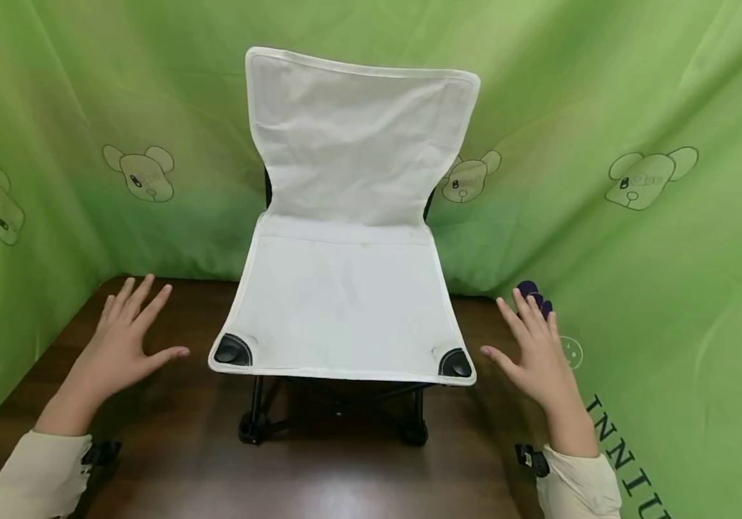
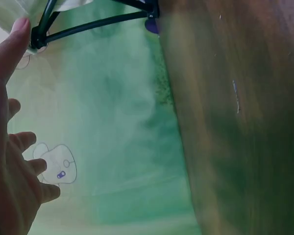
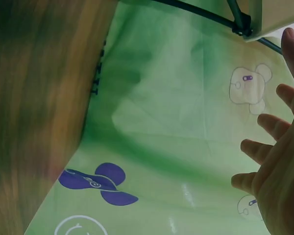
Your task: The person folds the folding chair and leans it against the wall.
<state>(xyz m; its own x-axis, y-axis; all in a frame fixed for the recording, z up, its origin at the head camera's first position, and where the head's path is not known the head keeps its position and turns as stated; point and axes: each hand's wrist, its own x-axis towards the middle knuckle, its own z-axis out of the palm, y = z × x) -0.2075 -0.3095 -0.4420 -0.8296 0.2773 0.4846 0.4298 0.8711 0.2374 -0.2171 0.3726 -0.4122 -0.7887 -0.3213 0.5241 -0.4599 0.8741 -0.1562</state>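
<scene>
A white fabric folding chair [image 1: 345, 303] with a black frame stands unfolded in the middle of the head view, its seat facing me and its backrest [image 1: 361, 137] upright behind. Black patches cover the two front seat corners. To the left of the seat, my left hand [image 1: 123, 346] is spread with fingers apart and holds nothing. My right hand [image 1: 536, 353] is likewise spread on the other side, apart from the chair. Both wrist views show the fingers extended, with part of the chair's dark frame [image 2: 95, 23] near the top.
The chair stands on a dark brown wooden surface [image 1: 338, 483]. Green curtains [image 1: 572, 94] printed with bear heads hang behind and along both sides. A purple printed figure [image 3: 95, 183] marks the curtain by the right hand.
</scene>
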